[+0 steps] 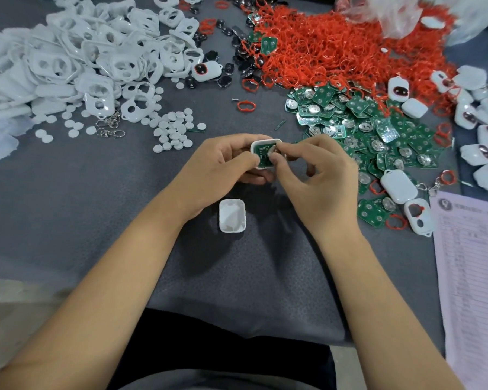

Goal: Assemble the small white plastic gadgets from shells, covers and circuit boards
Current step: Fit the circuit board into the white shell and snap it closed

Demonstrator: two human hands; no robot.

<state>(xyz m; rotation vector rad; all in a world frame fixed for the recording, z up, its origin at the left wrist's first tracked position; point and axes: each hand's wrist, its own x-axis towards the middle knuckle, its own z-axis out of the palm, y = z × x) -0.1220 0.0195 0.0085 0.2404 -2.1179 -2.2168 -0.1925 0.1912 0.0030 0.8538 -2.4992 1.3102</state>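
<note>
Nearest the body, a white rounded-rectangular cover (232, 215) is seen lying hollow side up on the grey, finely textured mat (68, 220), between the two forearms. Just beyond it, a white plastic shell (265, 153) is held above the mat with a green circuit board (263, 156) seated in it. The shell is gripped by the left hand (223, 167), fingers curled round its left edge and thumb on the rim. The shell's right side is pinched by the right hand (319, 173), its thumb pressed onto the board's round metal contact. To the right, a printed paper form (473, 277) is laid flat. Farther out, a loose heap of green boards (378, 130) with shiny discs is noted at right, small white discs (172, 130) at centre, and metal clasps (110, 128) beside them. Farthest off, a mound of white shells with cut-outs (82, 60) is recorded at left, a tangle of thin red rings (350, 52) at right, and finished white gadgets (485, 119) at the right edge.
</note>
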